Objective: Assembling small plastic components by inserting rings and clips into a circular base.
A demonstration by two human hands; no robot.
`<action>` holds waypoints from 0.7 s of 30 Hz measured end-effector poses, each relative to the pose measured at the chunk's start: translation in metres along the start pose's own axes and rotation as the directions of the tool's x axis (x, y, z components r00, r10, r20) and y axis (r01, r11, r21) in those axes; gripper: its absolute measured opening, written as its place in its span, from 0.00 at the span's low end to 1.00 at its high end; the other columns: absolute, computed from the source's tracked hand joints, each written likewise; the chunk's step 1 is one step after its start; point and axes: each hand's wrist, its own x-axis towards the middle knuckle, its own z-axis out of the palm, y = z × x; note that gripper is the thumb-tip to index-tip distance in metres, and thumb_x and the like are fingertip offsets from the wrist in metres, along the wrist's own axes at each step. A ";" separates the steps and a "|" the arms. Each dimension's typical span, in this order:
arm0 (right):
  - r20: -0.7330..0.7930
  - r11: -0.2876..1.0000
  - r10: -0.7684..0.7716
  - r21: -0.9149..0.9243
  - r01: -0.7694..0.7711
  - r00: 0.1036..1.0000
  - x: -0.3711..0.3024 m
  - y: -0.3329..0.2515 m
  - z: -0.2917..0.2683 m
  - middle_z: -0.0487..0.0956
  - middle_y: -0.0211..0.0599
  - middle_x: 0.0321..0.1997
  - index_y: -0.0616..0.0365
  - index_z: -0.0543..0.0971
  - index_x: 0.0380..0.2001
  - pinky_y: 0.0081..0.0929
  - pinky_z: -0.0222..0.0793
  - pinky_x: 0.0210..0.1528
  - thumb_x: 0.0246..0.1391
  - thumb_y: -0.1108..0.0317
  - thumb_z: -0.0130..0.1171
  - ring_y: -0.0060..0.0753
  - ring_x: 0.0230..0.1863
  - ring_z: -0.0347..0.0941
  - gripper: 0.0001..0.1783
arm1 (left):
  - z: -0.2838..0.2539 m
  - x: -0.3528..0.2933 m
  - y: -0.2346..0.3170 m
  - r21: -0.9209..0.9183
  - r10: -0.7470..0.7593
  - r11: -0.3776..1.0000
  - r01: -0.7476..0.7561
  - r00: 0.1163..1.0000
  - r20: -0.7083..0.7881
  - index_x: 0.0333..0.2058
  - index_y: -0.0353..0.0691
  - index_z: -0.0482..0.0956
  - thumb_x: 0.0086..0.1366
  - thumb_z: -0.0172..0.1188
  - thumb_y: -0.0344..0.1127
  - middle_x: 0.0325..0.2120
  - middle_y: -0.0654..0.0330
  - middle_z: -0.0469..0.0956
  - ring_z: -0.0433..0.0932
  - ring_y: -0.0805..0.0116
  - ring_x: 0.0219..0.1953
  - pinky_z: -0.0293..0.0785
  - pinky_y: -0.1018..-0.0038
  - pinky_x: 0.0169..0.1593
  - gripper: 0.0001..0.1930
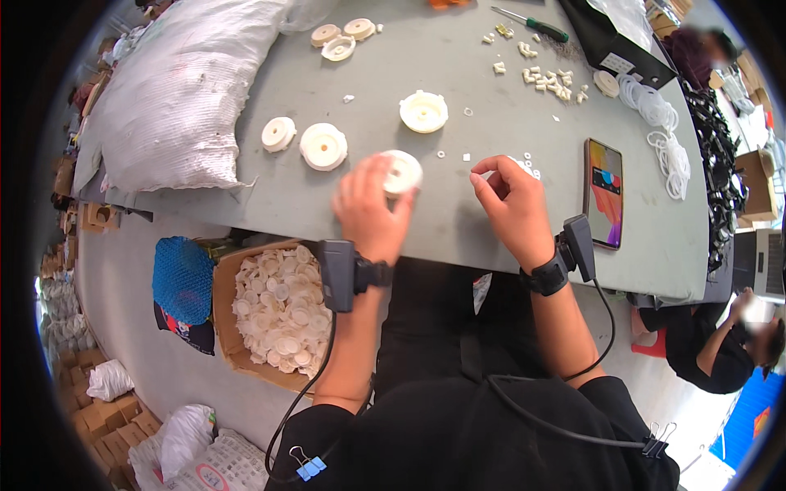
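My left hand (370, 204), slightly blurred, has its fingers closed round the left side of a cream round plastic cap (404, 173) with a hole in its middle, just over the table. To its right, my right hand (517, 204) pinches thumb and forefinger together; anything between them is too small to make out. Beyond the left hand lie two similar round caps, a larger one (323, 147) and a smaller one (279, 133). A cream cup-shaped part (423, 113) sits open side up beyond both hands. Small white rings (528, 164) lie partly hidden behind my right hand.
A stuffed white woven sack (184, 94) fills the table's left. Further back are small elbow fittings (557, 84), a screwdriver (536, 24) and a black box (622, 45). Coiled tubing (655, 106) and a phone (603, 192) lie right. A carton (233, 344) of discs stands below.
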 end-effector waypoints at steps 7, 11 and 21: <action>-0.070 0.929 -0.346 -0.162 0.332 0.936 0.035 -0.016 0.021 0.76 0.43 0.42 0.55 0.76 0.41 0.34 0.68 0.44 0.45 0.68 0.61 0.41 0.42 0.72 0.16 | -0.019 0.028 -0.057 0.314 -0.149 0.924 0.220 0.961 -0.233 0.52 0.49 0.70 0.52 0.64 0.38 0.60 0.59 0.59 0.56 0.53 0.60 0.52 0.51 0.58 0.27; -0.047 0.772 -0.507 -0.469 0.429 0.861 0.066 -0.011 0.039 0.74 0.45 0.49 0.52 0.77 0.40 0.39 0.63 0.54 0.43 0.68 0.62 0.51 0.52 0.67 0.17 | -0.019 0.023 -0.034 0.195 -0.057 0.977 0.088 0.986 -0.158 0.55 0.47 0.69 0.54 0.62 0.37 0.60 0.56 0.59 0.55 0.51 0.61 0.50 0.53 0.61 0.27; 0.195 0.870 -0.079 0.492 -0.027 0.978 0.042 -0.023 0.009 0.77 0.27 0.32 0.62 0.76 0.35 0.18 0.69 0.34 0.59 0.63 0.54 0.16 0.31 0.72 0.12 | -0.031 0.014 0.032 -0.640 -0.024 0.768 -0.035 0.996 -0.083 0.55 0.41 0.68 0.51 0.66 0.34 0.52 0.54 0.68 0.72 0.53 0.48 0.69 0.66 0.49 0.31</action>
